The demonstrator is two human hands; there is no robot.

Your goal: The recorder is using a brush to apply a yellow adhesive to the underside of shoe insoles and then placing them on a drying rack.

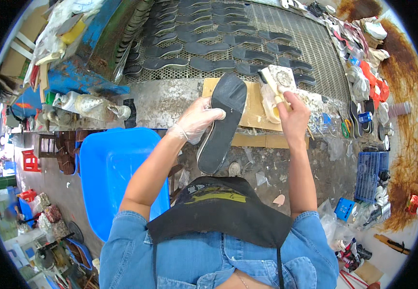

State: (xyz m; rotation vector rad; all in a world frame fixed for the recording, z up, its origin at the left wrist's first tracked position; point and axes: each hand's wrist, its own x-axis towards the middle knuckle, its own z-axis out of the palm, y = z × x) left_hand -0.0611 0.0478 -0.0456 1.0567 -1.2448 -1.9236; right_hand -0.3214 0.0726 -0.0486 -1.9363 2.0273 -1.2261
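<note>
In a clear plastic glove, my left hand (194,120) grips a long black shoe sole (218,139) by its left edge, thumb on its dark face. The sole is held tilted in front of the bench edge, above a sheet of brown cardboard (252,108). My bare right hand (294,118) is closed round the handle of a pale brush (270,83), whose head points away from me. The brush lies over a white, glue-crusted container (284,77) on the cardboard. What is inside the container cannot be made out.
Rows of black soles (209,65) lie on a metal mesh belt (317,53) beyond the bench. A large blue tub (93,188) stands at my left. White-crusted bottles (91,106) lie on the bench's left; scissors (346,127) and clutter occupy its right. A blue crate (370,176) sits lower right.
</note>
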